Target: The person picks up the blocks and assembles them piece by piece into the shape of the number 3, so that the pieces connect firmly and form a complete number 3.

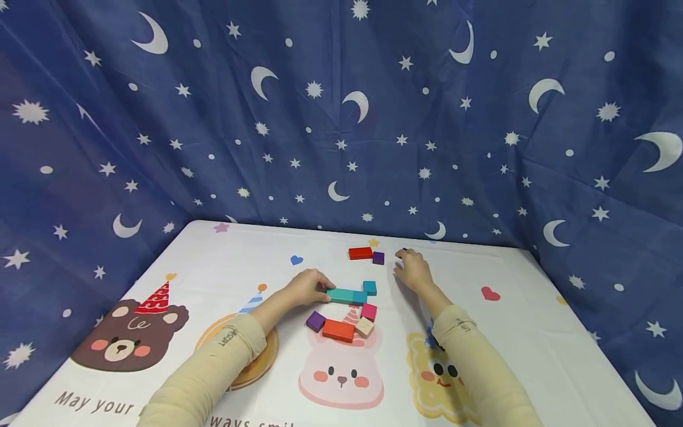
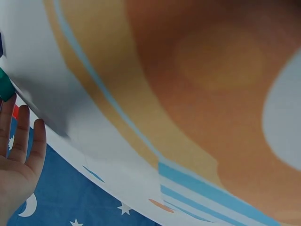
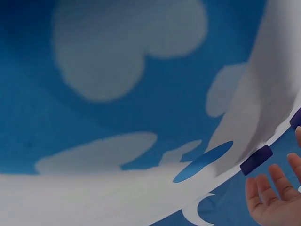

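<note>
My left hand pinches the left end of a turquoise block between thumb and fingers. Against that block's right end lies a teal-blue block, and a small teal cube sits just behind. In the left wrist view the green block meets a fingertip. Farther back, my right hand reaches over the table with loosely bent fingers. A purple block shows partly behind its fingers. The right wrist view shows a purple block beyond the fingertips, with no clear grip on it.
In front lie a purple block, an orange-red block, a wooden-coloured block and a pink block. A red block and another purple block lie near the back edge, before a blue curtain.
</note>
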Demonstrator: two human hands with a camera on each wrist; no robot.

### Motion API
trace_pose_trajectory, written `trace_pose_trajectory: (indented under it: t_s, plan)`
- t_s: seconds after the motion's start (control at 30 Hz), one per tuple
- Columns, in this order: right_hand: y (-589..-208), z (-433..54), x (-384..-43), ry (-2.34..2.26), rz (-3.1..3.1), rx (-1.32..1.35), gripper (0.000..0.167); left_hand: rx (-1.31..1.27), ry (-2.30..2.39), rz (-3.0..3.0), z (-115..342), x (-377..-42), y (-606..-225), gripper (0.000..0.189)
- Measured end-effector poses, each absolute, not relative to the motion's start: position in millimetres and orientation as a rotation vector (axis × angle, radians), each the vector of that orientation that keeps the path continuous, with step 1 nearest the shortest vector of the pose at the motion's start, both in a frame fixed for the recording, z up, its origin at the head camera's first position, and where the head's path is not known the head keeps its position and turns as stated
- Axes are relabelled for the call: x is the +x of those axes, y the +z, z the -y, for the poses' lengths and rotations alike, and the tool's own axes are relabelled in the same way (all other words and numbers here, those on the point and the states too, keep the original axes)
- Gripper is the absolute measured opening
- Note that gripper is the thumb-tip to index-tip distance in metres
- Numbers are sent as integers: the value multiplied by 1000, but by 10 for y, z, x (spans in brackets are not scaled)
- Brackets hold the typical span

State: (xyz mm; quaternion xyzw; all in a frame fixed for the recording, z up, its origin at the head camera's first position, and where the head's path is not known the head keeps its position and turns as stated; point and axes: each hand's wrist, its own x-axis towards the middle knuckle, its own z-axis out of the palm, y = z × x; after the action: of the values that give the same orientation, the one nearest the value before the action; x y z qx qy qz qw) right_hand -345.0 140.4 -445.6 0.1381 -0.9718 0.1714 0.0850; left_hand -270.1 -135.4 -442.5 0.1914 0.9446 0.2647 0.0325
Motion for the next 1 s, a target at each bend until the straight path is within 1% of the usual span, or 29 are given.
trace_pose_trajectory:
  t_s: [0.23, 0.53, 0.73, 0.83, 0.93, 1.0]
  plan:
    - [-4458, -1367, -3494, 437, 2953, 391, 42, 559, 807, -2906, 1356, -2685, -4417, 26]
    - [-4475, -1406, -3643, 376, 3045, 324, 50, 543, 798, -2899, 1347, -2687, -4406, 27]
    - [-4427, -1483, -3667, 419, 3074, 359, 54, 533, 801, -2902, 1339, -2704, -4398, 26]
    - [-4439, -1537, -3733, 501, 3113, 340, 60, 550, 803, -2898, 1337, -2705, -4400, 27]
    - [-4628, -1630, -3987, 538, 3164, 322, 75, 543, 812, -2896, 1333, -2694, -4401, 26]
    - [-4952, -1751, -4302, 501, 3124, 355, 85, 536, 817, -2895, 1332, -2683, -4401, 26]
